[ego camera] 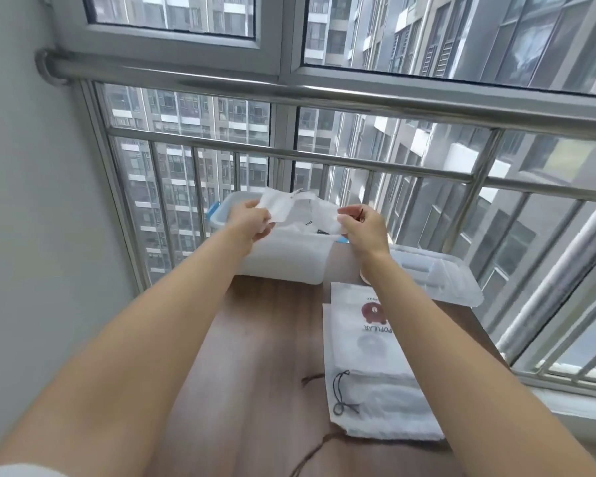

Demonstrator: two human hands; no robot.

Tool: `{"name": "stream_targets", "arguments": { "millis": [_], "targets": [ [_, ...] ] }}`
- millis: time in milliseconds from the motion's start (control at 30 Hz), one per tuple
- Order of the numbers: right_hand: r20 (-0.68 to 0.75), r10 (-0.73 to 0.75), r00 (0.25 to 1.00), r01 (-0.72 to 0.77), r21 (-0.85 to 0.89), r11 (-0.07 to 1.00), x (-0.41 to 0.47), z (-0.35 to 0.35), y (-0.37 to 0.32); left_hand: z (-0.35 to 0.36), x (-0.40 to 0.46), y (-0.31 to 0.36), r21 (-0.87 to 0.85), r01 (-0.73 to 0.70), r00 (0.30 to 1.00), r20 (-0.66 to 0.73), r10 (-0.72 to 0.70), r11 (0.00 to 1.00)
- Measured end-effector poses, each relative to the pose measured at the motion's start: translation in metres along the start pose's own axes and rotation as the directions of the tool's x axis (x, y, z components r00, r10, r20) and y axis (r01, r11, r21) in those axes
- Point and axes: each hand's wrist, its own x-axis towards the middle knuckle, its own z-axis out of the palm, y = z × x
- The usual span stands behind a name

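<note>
Both my arms reach forward over a wooden table (255, 356). My left hand (250, 218) grips the left side of a small white fabric pouch (289, 208), and my right hand (362, 225) pinches its right side. The pouch is held above an open white plastic storage box (283, 259) at the table's far end. More white items and dark cords lie inside the box, partly hidden by the pouch.
A stack of white drawstring bags (369, 366) with a brown bear print lies on the table at the right. The box's lid (437, 277) lies flat beyond them. A steel railing (324, 98) and windows close off the far side; a wall stands at left.
</note>
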Motion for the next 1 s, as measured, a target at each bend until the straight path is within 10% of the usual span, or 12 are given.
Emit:
{"name": "stream_targets", "arguments": {
  "millis": [200, 367, 567, 867, 1000],
  "targets": [
    [0.031, -0.096, 0.995, 0.101, -0.332, 0.938, 0.062, 0.031, 0.018, -0.014, 0.077, -0.001, 0.597, -0.176, 0.954, -0.091, 0.285, 0.783],
    [0.15, -0.105, 0.983, 0.171, -0.545, 0.821, 0.106, 0.064, 0.034, -0.017, 0.138, -0.009, 0.902, -0.164, 0.905, -0.024, 0.426, 0.4],
    [0.331, 0.17, 0.928, 0.26, -0.903, 0.342, 0.126, 0.079, 0.051, -0.012, 0.157, -0.012, 0.994, -0.101, 0.985, 0.104, 0.136, -0.029],
    [0.371, 0.398, 0.839, 0.322, -0.928, 0.187, 0.144, 0.102, 0.053, -0.009, 0.215, -0.031, 0.974, -0.044, 0.961, -0.018, -0.275, -0.22],
    [0.375, 0.342, 0.861, 0.291, -0.917, 0.273, 0.144, 0.097, 0.055, 0.001, 0.179, -0.023, 0.995, -0.021, 0.998, 0.015, -0.062, -0.098]
  ]
}}
